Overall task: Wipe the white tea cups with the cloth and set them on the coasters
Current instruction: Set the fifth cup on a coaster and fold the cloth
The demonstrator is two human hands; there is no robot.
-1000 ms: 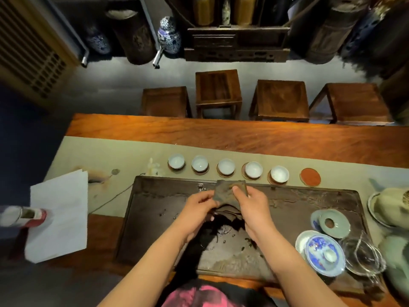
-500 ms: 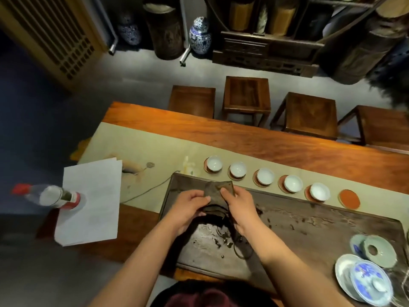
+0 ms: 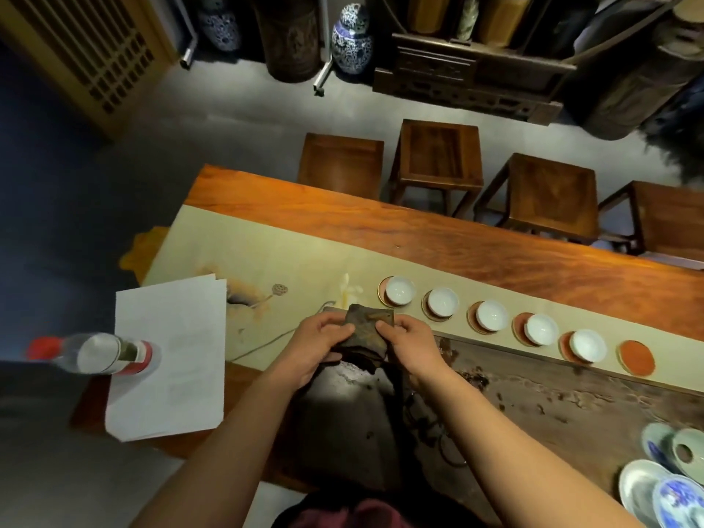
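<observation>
Five white tea cups [image 3: 491,315] are seen in a row on the pale runner [image 3: 266,257], along the far edge of the dark tea tray [image 3: 571,405]; each is seated on a round reddish coaster [image 3: 522,330], slightly off-centre. One more coaster, the spare coaster [image 3: 637,357], is left bare at the right end of the row, just beside the last cup. Cup interiors read plain and glossy; no detail can be made out at this size.

The cloth [image 3: 366,337] is dark brown, mottled, folded to a rough square with layered edges showing at its lower side. It is held above the tray's far-left corner, near the first cup but apart from it. Its left side is gripped by the left hand [image 3: 318,346], fingers curled round it; its right edge is pinched by the right hand [image 3: 411,346], thumb on top. Whether a cup is wrapped inside the cloth cannot be told.

Tray's near-left part is hidden under the forearms. Blue-and-white dishes [image 3: 663,485] at the counter's near-right corner are cut off by the frame. The bottle [image 3: 95,354] on the white paper [image 3: 167,360] at the left end is motion-blurred; its label is unreadable.
</observation>
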